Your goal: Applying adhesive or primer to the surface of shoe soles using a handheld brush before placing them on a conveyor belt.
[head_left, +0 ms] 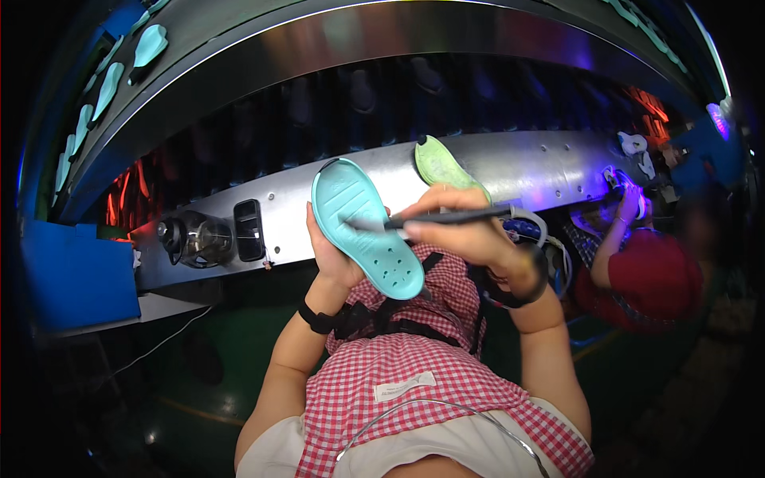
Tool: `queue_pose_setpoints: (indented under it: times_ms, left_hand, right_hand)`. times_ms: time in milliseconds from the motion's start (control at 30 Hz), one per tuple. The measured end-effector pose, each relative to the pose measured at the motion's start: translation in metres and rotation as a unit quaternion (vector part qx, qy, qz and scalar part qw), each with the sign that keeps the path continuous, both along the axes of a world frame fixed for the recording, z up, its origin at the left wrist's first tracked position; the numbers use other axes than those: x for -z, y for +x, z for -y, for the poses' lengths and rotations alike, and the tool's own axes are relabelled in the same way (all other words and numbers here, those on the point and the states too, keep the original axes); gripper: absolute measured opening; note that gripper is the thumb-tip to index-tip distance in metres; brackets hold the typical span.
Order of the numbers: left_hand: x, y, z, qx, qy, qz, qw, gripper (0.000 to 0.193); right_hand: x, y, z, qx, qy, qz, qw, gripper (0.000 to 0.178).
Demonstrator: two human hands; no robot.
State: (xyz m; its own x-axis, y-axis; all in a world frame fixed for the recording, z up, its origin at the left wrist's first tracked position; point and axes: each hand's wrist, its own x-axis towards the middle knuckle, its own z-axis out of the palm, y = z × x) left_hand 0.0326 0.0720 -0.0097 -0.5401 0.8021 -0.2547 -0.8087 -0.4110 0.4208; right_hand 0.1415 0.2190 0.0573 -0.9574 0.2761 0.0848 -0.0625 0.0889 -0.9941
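My left hand (333, 261) grips a turquoise shoe sole (344, 190) by its left edge. The sole is tilted, its wide end up and away from me, with ridges across that end and small holes at the near end. In my right hand (462, 233) is a brush with a black handle (478, 215). Its bristles are smeared by motion over the middle of the sole; whether they touch it is hard to see. Just beyond my right hand, a light green sole (443, 164) lies on the metal bench (518, 163).
Left on the bench stand a black tray (249, 229) and a dark see-through jug (201, 239). A blue box (88, 275) is at far left. Several turquoise soles (108, 90) lie on a belt beyond. A co-worker in red (653, 279) sits at right, near a hose (535, 219).
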Motion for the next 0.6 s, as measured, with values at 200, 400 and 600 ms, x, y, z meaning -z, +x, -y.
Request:
queue_pose_setpoints:
  times_ms: [200,400,600]
  left_hand:
    - [-0.015,0.006,-0.007,0.02,0.106,0.022,0.994,0.071]
    - [-0.018,0.001,-0.007,-0.045,0.004,-0.033,0.998,0.076]
    - [-0.02,-0.009,-0.011,-0.167,0.037,-0.078,0.982,0.083]
  right_hand:
    - [-0.007,0.001,0.007,-0.119,0.011,-0.02,0.993,0.019]
    - [-0.002,0.004,0.002,-0.058,-0.001,-0.015,0.998,0.02]
    - [0.004,0.008,-0.006,-0.019,0.078,-0.051,0.995,0.022]
